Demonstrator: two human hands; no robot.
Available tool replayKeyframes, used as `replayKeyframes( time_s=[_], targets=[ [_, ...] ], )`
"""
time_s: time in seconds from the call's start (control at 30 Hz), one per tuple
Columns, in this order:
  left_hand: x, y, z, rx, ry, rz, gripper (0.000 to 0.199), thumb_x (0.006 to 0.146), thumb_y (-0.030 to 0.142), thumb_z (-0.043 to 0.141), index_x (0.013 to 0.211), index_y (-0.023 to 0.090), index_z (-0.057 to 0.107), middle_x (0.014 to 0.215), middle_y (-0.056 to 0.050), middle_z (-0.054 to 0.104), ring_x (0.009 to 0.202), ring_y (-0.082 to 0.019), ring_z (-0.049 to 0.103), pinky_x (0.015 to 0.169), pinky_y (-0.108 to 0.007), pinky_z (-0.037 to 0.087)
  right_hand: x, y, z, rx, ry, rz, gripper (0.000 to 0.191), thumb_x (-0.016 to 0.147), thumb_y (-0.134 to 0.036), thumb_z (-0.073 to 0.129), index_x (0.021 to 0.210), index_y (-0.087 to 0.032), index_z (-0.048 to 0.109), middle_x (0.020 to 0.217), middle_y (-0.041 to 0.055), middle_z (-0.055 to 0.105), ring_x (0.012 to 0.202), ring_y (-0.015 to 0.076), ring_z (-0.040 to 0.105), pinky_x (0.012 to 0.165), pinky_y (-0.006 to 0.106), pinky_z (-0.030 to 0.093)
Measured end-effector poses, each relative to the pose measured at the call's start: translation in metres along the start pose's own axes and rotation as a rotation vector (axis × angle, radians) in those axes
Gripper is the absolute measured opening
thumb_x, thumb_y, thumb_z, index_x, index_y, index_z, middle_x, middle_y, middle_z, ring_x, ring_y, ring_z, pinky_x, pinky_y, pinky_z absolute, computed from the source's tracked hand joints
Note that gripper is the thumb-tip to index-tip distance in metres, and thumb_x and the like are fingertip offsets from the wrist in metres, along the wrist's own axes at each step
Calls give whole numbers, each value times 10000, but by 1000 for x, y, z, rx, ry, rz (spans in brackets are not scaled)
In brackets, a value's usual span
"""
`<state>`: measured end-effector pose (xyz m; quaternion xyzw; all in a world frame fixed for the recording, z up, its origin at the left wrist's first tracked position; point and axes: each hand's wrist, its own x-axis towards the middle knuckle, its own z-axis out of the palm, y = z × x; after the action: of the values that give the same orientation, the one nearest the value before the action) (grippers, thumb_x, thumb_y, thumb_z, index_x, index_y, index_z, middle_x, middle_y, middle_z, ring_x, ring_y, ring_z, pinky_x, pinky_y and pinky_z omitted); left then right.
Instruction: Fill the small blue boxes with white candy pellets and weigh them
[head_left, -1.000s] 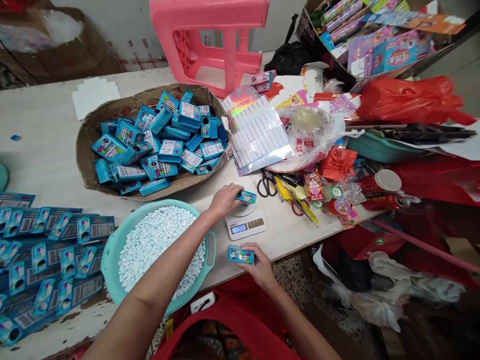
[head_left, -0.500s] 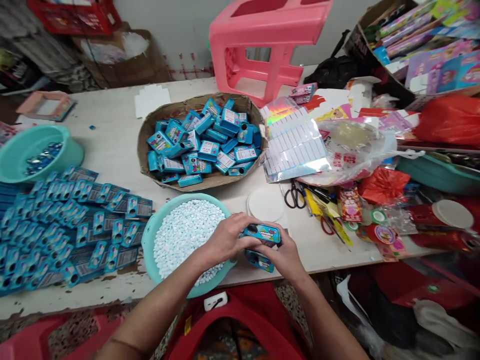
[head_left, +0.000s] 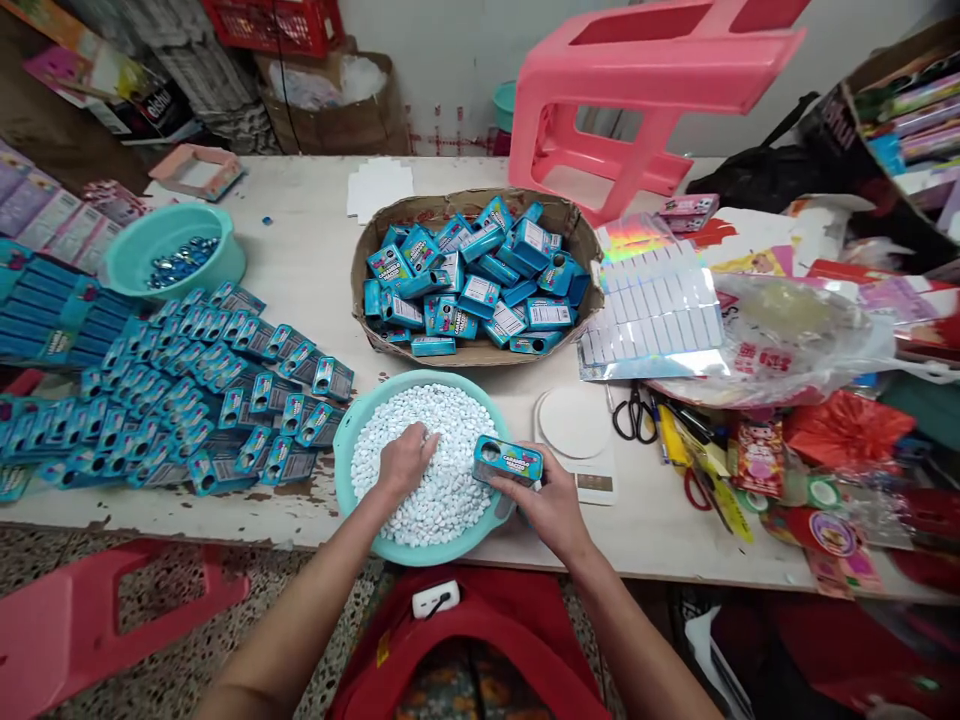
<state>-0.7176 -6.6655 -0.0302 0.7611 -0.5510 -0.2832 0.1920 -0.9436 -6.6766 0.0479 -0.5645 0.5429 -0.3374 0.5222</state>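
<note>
My left hand [head_left: 406, 461] is down in the white candies [head_left: 420, 510] that fill a turquoise basin [head_left: 343, 470]; its fingers are curled and dip among the pieces. In my right hand [head_left: 553, 500] is a small blue box [head_left: 508, 460], held over the basin's right edge, with a dark round hole in its top. Behind the basin, a cut-down cardboard box [head_left: 480, 352] holds several more blue boxes [head_left: 478, 295]. Rows of blue boxes [head_left: 187, 380] stand on the table to the left.
A white scale [head_left: 576, 424] sits right of the basin. Further right lie black scissors [head_left: 635, 414], sticker sheets [head_left: 652, 310] and plastic bags. A pink stool [head_left: 630, 100] rests at the back. Another turquoise basin [head_left: 225, 268] with shiny blue pieces is at the left.
My left hand has let go of the blue box and moved left into the candies. My right hand has brought its box slightly left, and the view has turned left.
</note>
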Motion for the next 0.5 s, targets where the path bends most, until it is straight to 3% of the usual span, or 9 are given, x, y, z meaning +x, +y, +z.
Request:
replayKeyframes(
  time_s=[0.1, 0.17, 0.27, 0.4, 0.5],
  targets=[
    [0, 8, -17, -586, 62, -244, 292, 830, 441, 472, 676, 201, 408, 610, 21, 425, 525, -113, 425, 497, -226, 331, -1, -2, 11, -51, -43, -16, 396, 681, -379, 747, 1005, -217, 587, 909, 20, 675, 813, 206, 634, 747, 331, 508],
    [-1, 20, -35, -1032, 24, -358, 290, 797, 442, 499, 682, 200, 387, 586, 43, 390, 430, -76, 334, 413, -206, 245, -1, -4, 20, -96, -56, -52, 384, 691, -369, 740, 1009, -220, 585, 924, 26, 671, 826, 209, 634, 752, 333, 506],
    [-7, 48, -61, -1455, -49, -366, 286, 773, 439, 528, 687, 196, 404, 557, 58, 371, 378, -53, 288, 369, -196, 185, -2, -9, 36, -176, -81, -163, 372, 704, -359, 735, 1017, -223, 587, 961, 44, 663, 886, 228, 624, 787, 348, 492],
    [-16, 82, -75, -1507, 135, -209, 347, 800, 417, 559, 599, 179, 404, 520, 51, 358, 419, -59, 379, 402, -193, 287, -2, -15, 54, -244, -132, -257, 354, 728, -352, 726, 1028, -228, 587, 983, 57, 655, 921, 241, 609, 803, 362, 475],
    [-19, 91, -74, -1426, 263, -143, 371, 802, 393, 595, 568, 170, 414, 535, 41, 369, 468, -66, 429, 443, -199, 332, -1, -17, 60, -276, -138, -287, 354, 732, -316, 724, 1045, -235, 580, 988, 55, 650, 929, 243, 600, 808, 368, 466]
  ],
)
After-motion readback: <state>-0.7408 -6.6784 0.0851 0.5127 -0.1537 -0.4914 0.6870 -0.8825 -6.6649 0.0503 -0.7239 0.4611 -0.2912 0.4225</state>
